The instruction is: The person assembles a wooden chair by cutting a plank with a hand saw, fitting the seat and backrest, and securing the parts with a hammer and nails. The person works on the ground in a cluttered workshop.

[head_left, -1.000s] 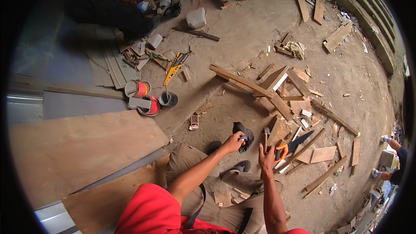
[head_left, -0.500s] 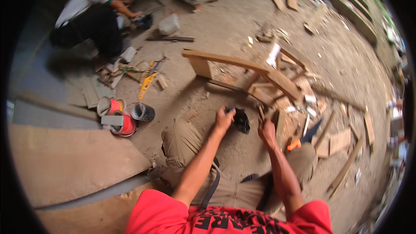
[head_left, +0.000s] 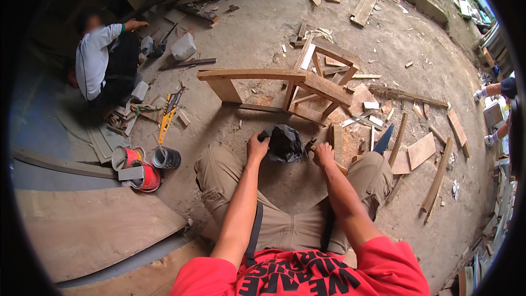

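A: so what were the hands up to?
B: left hand [head_left: 256, 147] had its fingers clamped on the edge of a black bag [head_left: 285, 144], out between the knees [head_left: 219, 172], this side of the wooden frame [head_left: 327, 89]. couldn't tell if it touched the dirt [head_left: 296, 189] tho.
A: and the other?
B: right hand [head_left: 324, 154] had its fingers wrapped round a hammer [head_left: 310, 145], head just beside the bag. saw blade [head_left: 384, 138] poked out past the right knee.
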A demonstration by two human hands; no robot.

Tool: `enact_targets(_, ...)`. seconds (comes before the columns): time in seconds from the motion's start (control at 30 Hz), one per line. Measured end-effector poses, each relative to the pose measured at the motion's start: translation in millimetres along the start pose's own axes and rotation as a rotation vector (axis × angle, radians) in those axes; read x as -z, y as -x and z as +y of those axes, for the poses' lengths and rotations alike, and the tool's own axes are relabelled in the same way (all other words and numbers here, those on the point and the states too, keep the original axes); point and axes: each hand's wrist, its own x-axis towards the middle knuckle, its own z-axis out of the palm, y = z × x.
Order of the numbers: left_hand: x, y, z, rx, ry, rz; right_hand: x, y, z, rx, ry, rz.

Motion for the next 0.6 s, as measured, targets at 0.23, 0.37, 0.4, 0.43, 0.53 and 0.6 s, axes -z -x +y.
enact_targets(0.23,7.0,-24.5,-26.1,-0.027,0.198,0.059,77.7,-45.7,-117.4,0.270,-0.634,-0.340)
enact_targets(0.37,-7.0,-17.5,-8.8,-0.009,0.263,0.011,-5.2,-42.4,-111.2,0.284,-0.500,-0.065)
enact_targets(0.4,-23.7,-17.0,4.7,-0.029,0.312,-0.038,-32.6,-57.3,-76.0,0.148,-0.415,-0.109)
enact_targets(0.43,-18.9,-15.6,-5.8,-0.016,0.288,-0.050,-40.7,-53.2,-74.2,0.105,-0.382,-0.137)
enact_targets(0.53,-1.1,-12.1,-44.0,-0.108,0.049,0.066,-33.1,-37.7,-100.3,0.116,-0.262,-0.148)
enact_targets(0.6,-1.2,-10.4,-43.0,-0.129,-0.031,0.108,-30.3,-34.3,-108.3,0.077,-0.167,-0.155)
